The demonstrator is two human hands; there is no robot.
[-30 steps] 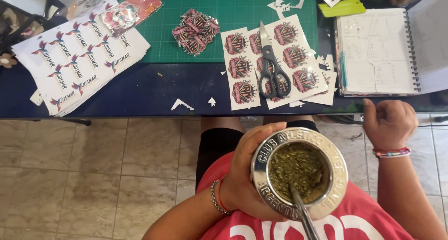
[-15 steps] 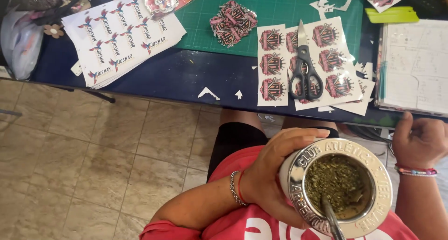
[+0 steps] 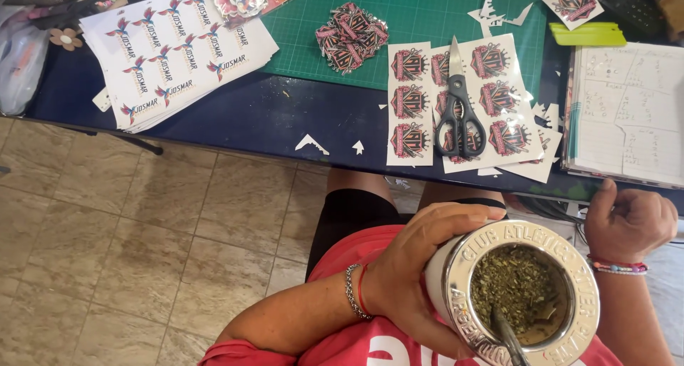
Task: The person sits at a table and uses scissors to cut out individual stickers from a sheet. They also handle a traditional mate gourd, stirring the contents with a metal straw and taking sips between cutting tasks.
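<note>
Left hand (image 3: 410, 266) is wrapping around the white mate cup (image 3: 524, 302) near the lap, holding it upright, mouth facing up. Its metal straw (image 3: 507, 334) is slanting toward the wearer. Right hand (image 3: 630, 223) is curling loosely at the desk (image 3: 271, 113) edge, apparently empty. Farther off, black scissors (image 3: 459, 113) are lying on sticker sheets (image 3: 491, 102), blades pointing away.

My view swings left and down: the cup (image 3: 516, 302) in my left hand (image 3: 413, 273) sits lower right, closer to me, while my right hand (image 3: 630, 223) slides toward the frame's right edge.
</note>
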